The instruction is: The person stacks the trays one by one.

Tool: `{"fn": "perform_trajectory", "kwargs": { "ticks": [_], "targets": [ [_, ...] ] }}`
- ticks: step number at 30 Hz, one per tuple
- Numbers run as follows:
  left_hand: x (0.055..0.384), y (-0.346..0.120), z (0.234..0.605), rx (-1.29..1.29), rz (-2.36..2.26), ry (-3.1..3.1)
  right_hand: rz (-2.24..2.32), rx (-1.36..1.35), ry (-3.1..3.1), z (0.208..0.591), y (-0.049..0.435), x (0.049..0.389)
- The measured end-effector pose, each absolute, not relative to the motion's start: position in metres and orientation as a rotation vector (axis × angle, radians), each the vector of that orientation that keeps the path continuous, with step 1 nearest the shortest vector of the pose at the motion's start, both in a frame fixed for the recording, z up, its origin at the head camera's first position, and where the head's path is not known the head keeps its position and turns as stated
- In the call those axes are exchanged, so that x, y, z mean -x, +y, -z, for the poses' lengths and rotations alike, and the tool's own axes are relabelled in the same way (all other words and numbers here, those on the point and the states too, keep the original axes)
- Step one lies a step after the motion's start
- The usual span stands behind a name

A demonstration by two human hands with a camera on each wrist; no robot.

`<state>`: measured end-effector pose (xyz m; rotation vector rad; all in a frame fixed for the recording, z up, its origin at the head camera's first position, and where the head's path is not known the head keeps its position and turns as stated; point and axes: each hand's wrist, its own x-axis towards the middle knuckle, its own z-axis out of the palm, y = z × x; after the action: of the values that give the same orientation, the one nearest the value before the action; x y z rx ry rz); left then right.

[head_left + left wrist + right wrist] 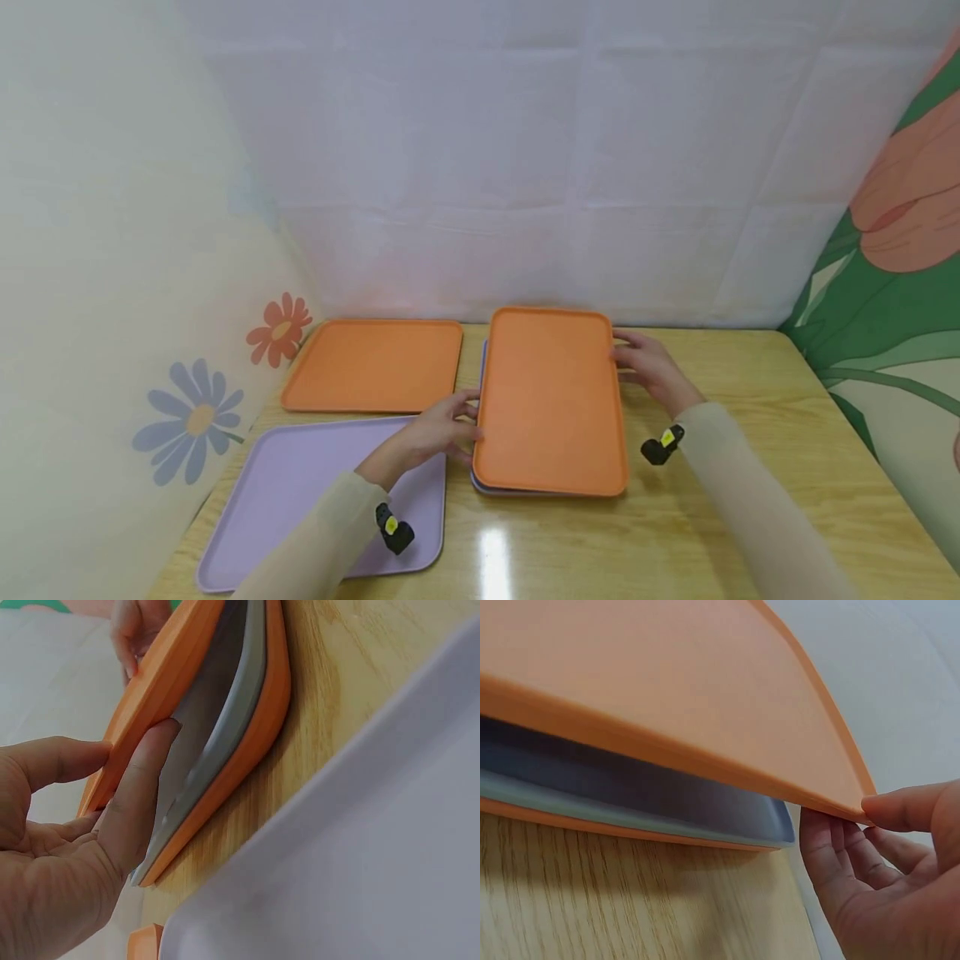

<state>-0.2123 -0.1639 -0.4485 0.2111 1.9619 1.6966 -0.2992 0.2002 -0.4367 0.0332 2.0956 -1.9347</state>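
Currently, the upper orange tray (551,400) is supported by both hands near the middle of the far edge of the bench (750,467). The left hand (427,433) pinches the rim of its left long side, on the half toward the bench's near edge. The right hand (654,371) pinches the right long side, on the half toward the far edge, thumb on top and fingers beneath.

Directly below are a pale tray (234,712) and, under it, a lower orange tray (276,705), stacked with their rims aligned. Both wrist views show a gap between the upper orange tray and the pale tray.

Two further units lie flat along the left edge of the bench: a side orange tray (378,364) at the far left corner and a lavender tray (300,479) nearer the near edge. The left forearm extends over the lavender tray. A white cloth (525,150) hangs behind the far edge.
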Motion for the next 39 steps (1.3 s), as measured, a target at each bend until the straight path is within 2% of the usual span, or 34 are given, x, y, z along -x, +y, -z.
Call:
{"fn": "perform_trajectory", "kwargs": {
  "ticks": [29, 39],
  "targets": [
    [0.212, -0.164, 0.455, -0.146, -1.629, 2.050, 1.806, -0.020, 2.190, 0.452, 0.182, 0.313],
    [0.211, -0.157, 0.450, -0.151, -1.481, 2.201, 1.672, -0.023, 2.291, 0.457, 0.177, 0.314]
  ]
}}
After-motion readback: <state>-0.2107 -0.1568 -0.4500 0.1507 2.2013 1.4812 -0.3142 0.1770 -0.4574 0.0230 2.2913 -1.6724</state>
